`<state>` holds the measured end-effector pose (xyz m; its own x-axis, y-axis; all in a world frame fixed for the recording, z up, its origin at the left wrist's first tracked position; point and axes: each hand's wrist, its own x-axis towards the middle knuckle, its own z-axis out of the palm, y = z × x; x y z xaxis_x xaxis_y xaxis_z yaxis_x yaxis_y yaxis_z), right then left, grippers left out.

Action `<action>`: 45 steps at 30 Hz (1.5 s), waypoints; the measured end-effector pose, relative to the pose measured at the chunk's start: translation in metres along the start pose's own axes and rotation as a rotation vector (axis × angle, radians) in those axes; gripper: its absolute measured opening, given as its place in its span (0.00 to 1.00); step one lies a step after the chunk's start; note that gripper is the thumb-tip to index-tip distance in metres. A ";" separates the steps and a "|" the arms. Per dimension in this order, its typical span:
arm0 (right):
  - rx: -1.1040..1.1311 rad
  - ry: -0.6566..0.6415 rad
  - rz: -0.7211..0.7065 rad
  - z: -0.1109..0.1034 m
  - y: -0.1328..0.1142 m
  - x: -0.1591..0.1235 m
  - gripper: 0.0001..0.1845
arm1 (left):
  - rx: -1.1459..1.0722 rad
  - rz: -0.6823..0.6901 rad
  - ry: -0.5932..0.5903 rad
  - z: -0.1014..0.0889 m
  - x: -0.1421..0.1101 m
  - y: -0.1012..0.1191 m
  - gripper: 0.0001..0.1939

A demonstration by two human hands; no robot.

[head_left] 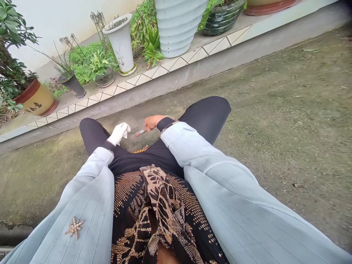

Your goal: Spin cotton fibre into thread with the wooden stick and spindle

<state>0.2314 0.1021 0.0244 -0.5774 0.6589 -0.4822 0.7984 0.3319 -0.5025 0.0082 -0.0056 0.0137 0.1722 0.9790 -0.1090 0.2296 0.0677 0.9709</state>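
Head view: slim tube [139,133] gripped narrow in bare right hand [151,123], low over dark trousers [205,117]; white-gloved left hand [118,134] bunched just beside, grip unclear, nothing visible held; close, firm hold suiting so slim a shaft.

Sleeves [220,179]: pale blue-grey, fine pinstripe. Draped cloth [156,205]: black, gold leaf print. Left hand [118,134]: white glove [122,131]. Object [139,134] in right hand [151,123]: reddish-brown. Trousers [206,117]: black. Ledge tiles [178,64]: cream, dark diagonal lines.
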 end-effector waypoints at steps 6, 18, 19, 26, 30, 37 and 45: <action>0.338 -0.576 -0.233 -0.010 -0.005 -0.019 0.25 | 0.044 -0.042 0.206 -0.007 0.003 -0.002 0.24; 0.334 0.394 0.067 -0.024 -0.004 -0.009 0.10 | 0.298 -0.100 -0.280 0.014 -0.003 -0.005 0.25; 0.146 0.351 0.111 -0.022 -0.005 -0.008 0.14 | 0.352 -0.071 -0.280 0.013 -0.003 -0.005 0.23; -0.082 -0.081 0.080 -0.004 -0.007 -0.007 0.15 | 0.444 0.012 0.018 0.003 0.000 0.000 0.16; 0.088 -0.427 -0.091 -0.003 -0.008 -0.011 0.20 | 0.278 -0.082 0.126 0.003 0.002 0.001 0.19; 0.609 -0.118 -0.360 -0.028 -0.009 -0.036 0.17 | 0.133 -0.128 0.130 0.004 0.003 -0.001 0.27; 0.761 0.352 -0.111 -0.023 -0.016 -0.023 0.04 | 0.338 -0.112 -0.193 0.014 -0.002 -0.010 0.22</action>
<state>0.2359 0.0973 0.0593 -0.4581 0.8630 -0.2131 0.3340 -0.0551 -0.9410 0.0186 -0.0110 0.0013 0.2976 0.9128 -0.2796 0.5538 0.0735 0.8294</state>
